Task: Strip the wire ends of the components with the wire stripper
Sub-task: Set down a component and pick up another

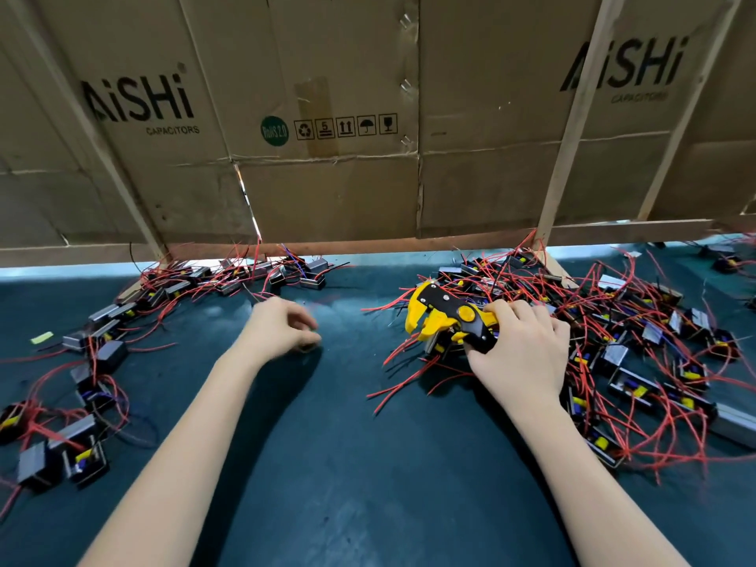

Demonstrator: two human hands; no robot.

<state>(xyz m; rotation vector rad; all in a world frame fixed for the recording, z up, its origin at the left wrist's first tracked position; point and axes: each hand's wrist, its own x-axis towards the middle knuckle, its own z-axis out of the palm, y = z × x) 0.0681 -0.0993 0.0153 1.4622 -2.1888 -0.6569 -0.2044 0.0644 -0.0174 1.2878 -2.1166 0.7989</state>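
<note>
Gripping the yellow-and-black wire stripper by its handles, our right hand has fingers curled round them, the tool's mouth pointing left and standing open with no wire in it. The stripper lies over the near edge of the right pile of components, small black-and-yellow blocks trailing red wires, probably so the next piece is within reach. Our left hand hovers over bare green surface, fingers loosely curled; blur hides whether they pinch anything. To its left and rear sits the left pile of components, likely the finished lot. Cardboard cartons in a wooden frame wall off the back.
</note>
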